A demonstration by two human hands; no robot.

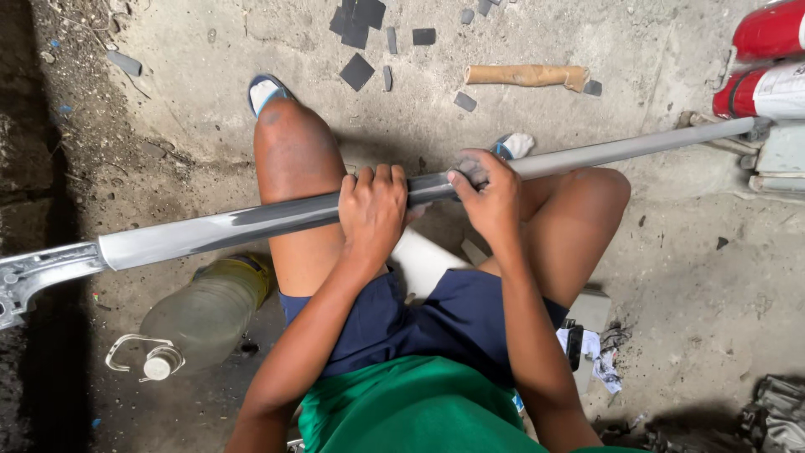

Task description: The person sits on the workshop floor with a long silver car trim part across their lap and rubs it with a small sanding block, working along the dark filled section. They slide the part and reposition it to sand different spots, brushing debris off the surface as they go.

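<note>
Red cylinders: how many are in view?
2, both at the top right corner, cut off by the frame: one red cylinder at the top, and another with a white label just below it. More may lie outside the frame.

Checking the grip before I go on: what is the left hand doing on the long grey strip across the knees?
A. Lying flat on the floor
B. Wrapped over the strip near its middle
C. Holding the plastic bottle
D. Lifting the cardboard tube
B: the left hand curls its fingers over the long grey strip near its middle, while the right hand presses on the strip just beside it.
</note>
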